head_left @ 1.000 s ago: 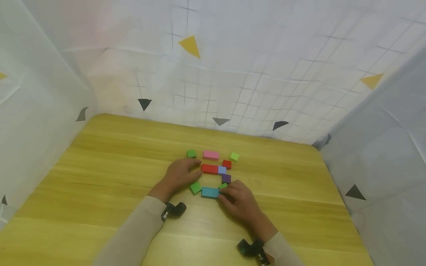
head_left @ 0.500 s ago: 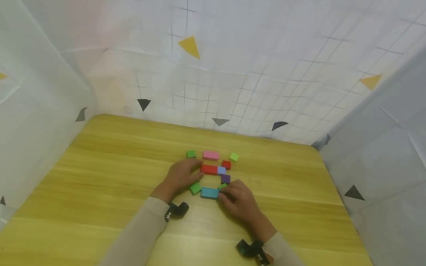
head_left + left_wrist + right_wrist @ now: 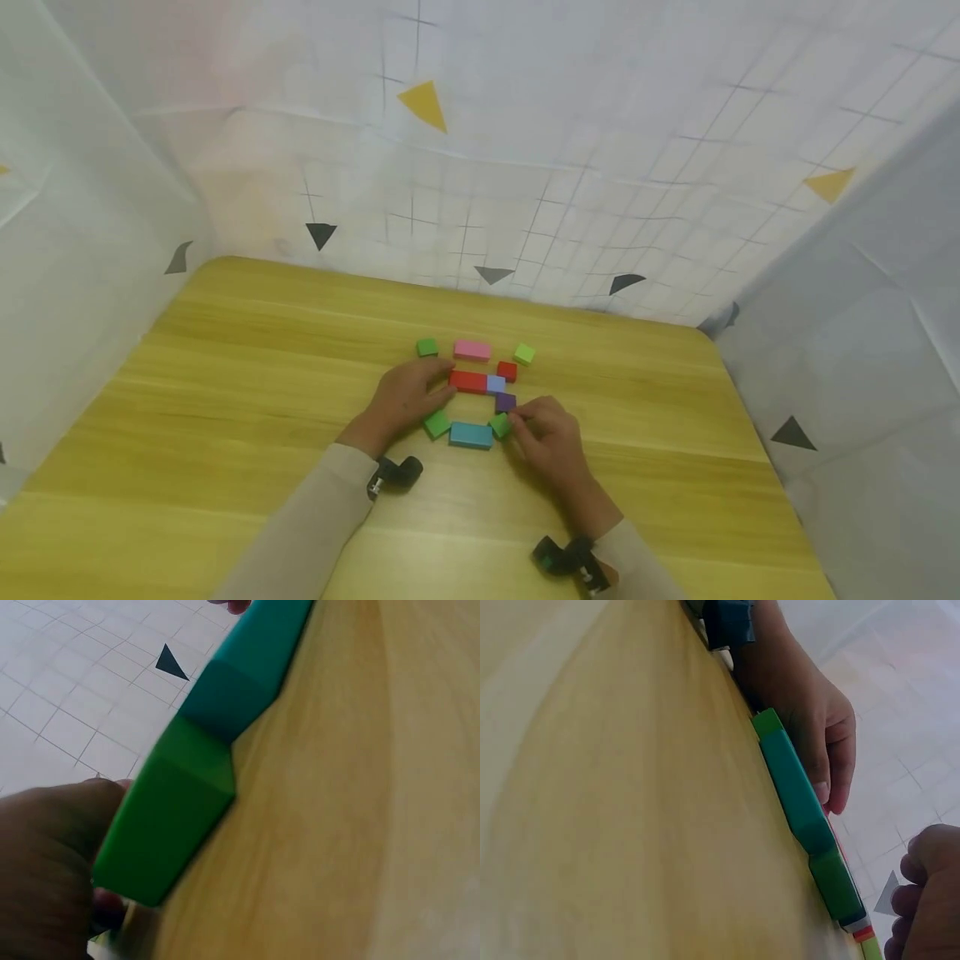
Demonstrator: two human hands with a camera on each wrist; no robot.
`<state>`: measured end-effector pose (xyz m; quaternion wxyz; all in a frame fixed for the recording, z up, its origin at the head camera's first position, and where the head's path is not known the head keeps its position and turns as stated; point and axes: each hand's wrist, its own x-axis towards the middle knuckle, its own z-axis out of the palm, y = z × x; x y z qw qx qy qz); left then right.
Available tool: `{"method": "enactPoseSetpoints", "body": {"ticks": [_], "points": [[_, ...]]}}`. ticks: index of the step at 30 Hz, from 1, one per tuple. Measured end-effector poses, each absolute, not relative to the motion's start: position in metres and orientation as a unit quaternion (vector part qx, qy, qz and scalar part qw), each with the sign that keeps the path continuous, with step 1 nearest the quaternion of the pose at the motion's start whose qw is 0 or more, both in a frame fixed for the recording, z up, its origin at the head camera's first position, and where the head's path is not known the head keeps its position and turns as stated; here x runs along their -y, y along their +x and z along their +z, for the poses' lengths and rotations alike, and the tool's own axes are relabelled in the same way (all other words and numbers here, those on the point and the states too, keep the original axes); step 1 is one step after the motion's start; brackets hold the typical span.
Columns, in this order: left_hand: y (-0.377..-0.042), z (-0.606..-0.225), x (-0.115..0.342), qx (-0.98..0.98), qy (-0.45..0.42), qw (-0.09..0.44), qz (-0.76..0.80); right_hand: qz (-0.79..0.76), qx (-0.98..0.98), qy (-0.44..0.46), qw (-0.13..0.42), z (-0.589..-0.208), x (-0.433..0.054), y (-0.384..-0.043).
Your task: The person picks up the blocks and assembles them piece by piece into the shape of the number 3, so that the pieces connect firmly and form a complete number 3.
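Rectangular and cube-shaped blocks lie on the wooden table. My left hand rests at the left end of the long red block, with index finger and thumb apart on either side of that end. Below that hand sits a green block, large in the left wrist view, touching the long blue block. My right hand has its fingertips right at the corner of another green block at the blue block's other end. In the right wrist view its fingers curl loosely, nothing visible between them. A purple cube lies just beyond those fingertips.
A light blue cube adjoins the red block, with a small red cube behind. Farther back lie a pink block, a green cube and a lime cube. White sheeting stands behind the table.
My right hand has drawn back slightly to the right, off the blue block's end, uncovering more of the green block there. My left hand has stayed by the red block.
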<state>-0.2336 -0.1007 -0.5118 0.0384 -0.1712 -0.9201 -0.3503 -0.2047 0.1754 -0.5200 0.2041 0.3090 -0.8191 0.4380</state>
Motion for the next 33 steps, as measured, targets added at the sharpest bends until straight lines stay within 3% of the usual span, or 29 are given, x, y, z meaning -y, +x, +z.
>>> {"method": "enactPoseSetpoints", "body": {"ticks": [17,24,33], "points": [[-0.235,-0.511,0.103,0.922,-0.165,0.045,-0.347,0.451,0.83,0.277,0.179,-0.52,-0.176,-0.22],[-0.235,-0.511,0.101,0.923,-0.156,0.027,-0.35,0.41,0.855,0.238,0.21,-0.517,-0.179,-0.234],[-0.235,-0.512,0.099,0.926,-0.161,0.032,-0.34,0.411,0.869,0.177,0.209,-0.517,-0.186,-0.261]]}}
